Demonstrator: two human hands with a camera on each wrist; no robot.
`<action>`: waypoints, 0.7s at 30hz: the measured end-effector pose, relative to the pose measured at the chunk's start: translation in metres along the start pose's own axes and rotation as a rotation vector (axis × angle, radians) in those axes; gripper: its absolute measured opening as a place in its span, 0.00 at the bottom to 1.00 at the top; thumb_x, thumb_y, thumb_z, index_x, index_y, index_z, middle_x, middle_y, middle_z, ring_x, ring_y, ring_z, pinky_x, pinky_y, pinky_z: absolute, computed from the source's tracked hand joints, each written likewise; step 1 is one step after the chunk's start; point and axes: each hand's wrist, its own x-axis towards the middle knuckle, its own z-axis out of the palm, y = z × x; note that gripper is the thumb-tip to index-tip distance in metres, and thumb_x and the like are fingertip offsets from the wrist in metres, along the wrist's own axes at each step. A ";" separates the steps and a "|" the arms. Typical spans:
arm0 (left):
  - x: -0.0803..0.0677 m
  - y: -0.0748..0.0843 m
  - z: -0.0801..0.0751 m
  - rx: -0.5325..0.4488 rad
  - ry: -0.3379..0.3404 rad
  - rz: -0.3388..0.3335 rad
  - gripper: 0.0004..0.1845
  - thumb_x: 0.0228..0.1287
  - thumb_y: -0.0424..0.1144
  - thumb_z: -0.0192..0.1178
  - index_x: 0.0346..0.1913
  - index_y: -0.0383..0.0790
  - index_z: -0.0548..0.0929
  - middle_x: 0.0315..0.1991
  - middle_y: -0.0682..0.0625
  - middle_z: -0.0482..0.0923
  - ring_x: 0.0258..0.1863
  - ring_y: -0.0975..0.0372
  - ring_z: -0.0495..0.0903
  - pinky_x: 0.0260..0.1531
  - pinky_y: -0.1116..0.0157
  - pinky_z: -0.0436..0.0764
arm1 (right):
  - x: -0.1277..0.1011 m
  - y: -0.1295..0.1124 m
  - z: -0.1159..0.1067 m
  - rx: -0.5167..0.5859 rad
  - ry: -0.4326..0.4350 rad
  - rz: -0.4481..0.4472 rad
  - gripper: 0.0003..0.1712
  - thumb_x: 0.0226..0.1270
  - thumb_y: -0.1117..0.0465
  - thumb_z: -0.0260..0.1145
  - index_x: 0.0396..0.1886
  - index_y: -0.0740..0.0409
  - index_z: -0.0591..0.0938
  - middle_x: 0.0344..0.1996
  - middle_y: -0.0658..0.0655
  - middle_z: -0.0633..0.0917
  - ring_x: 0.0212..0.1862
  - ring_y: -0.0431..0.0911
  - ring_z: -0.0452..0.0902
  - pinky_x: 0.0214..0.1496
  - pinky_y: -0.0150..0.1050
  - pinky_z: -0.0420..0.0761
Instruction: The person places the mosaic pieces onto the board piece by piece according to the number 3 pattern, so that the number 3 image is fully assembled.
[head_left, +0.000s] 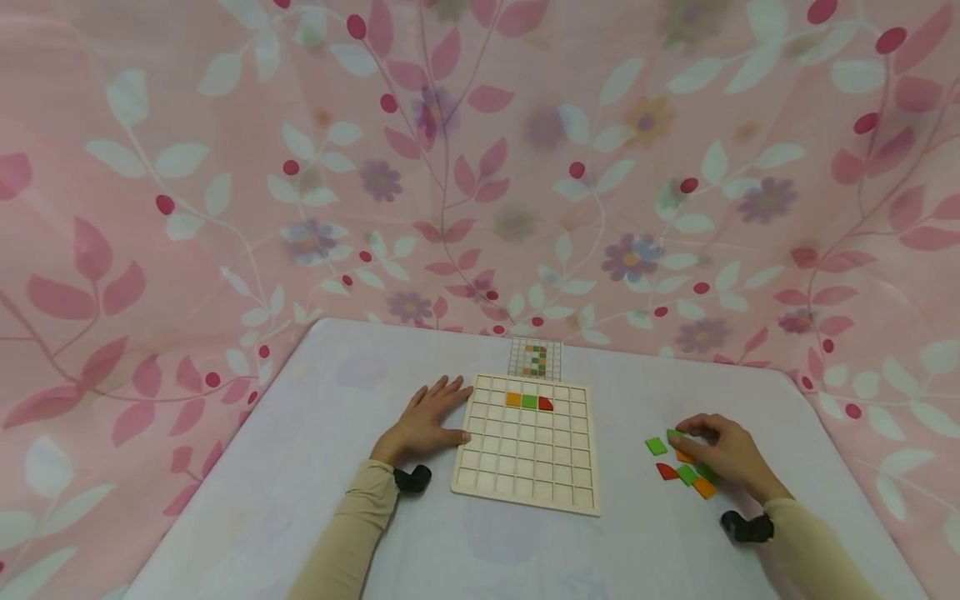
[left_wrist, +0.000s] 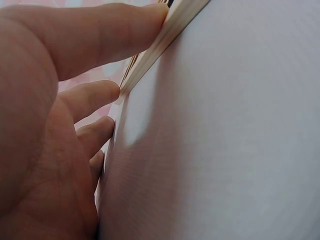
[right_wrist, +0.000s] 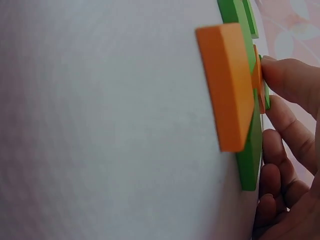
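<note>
Two hands at work: the left hand (head_left: 423, 423) lies flat with its fingers against the pale wooden grid board (head_left: 529, 442), probably steadying it, while the right hand (head_left: 726, 454) pinches a green square tile (head_left: 673, 435) from the loose coloured tiles (head_left: 686, 473) on the desk (head_left: 315, 467) beneath it.

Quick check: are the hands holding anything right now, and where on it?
The right hand pinches a green tile at its edge, among the loose tiles. The left hand holds nothing; its straight fingers press against the left edge of the wooden grid board.
</note>
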 end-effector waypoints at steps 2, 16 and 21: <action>0.000 0.000 0.000 -0.004 0.006 0.007 0.45 0.60 0.58 0.65 0.76 0.46 0.62 0.79 0.44 0.51 0.79 0.47 0.42 0.73 0.40 0.39 | 0.000 -0.001 0.001 -0.006 0.007 -0.011 0.28 0.62 0.35 0.67 0.48 0.52 0.84 0.47 0.58 0.83 0.52 0.55 0.77 0.58 0.56 0.76; -0.002 0.001 -0.001 -0.005 0.011 0.006 0.44 0.60 0.56 0.66 0.76 0.44 0.63 0.78 0.43 0.53 0.79 0.46 0.43 0.73 0.40 0.41 | -0.006 0.000 -0.004 0.027 -0.056 0.011 0.29 0.59 0.35 0.69 0.51 0.49 0.83 0.50 0.55 0.81 0.55 0.52 0.75 0.52 0.29 0.74; -0.002 0.003 -0.002 -0.012 0.010 0.006 0.44 0.60 0.55 0.67 0.76 0.44 0.63 0.78 0.43 0.52 0.79 0.46 0.43 0.73 0.40 0.41 | -0.006 -0.004 -0.006 0.038 -0.095 0.007 0.28 0.59 0.37 0.70 0.52 0.49 0.83 0.52 0.57 0.80 0.56 0.54 0.72 0.61 0.53 0.74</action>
